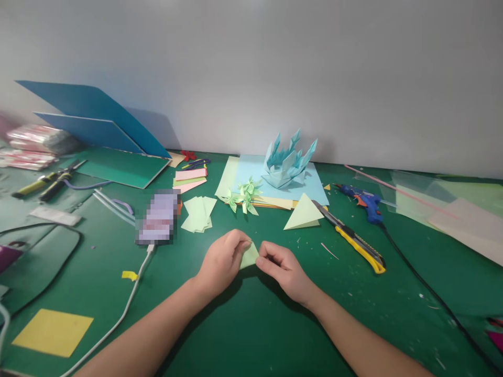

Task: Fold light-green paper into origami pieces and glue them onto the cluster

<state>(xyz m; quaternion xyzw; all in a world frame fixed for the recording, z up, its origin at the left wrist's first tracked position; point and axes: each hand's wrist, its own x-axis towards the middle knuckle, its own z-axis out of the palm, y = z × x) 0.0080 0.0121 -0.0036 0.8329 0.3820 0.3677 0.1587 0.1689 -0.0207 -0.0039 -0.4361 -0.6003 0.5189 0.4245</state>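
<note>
Between my hands is a small piece of light green paper (249, 256), partly hidden by my fingers. My left hand (225, 258) pinches its left side, and my right hand (285, 269) pinches its right corner between thumb and fingers. Just beyond them stand several small green folded paper flowers (248, 196). A stack of pale green paper slips (198, 213) lies to the left of the flowers. On the right, a folded pale green paper triangle (303, 212) rests by the tip of a yellow utility knife (359, 246).
Behind, a blue folded-paper piece (285, 170) stands on coloured sheets. A blue glue gun (367, 203) with a black cord lies right. Leftward are a phone (159, 215) on a white cable (129, 309), pliers (51, 180), a yellow paper (53, 332) and an upright blue board (94, 115).
</note>
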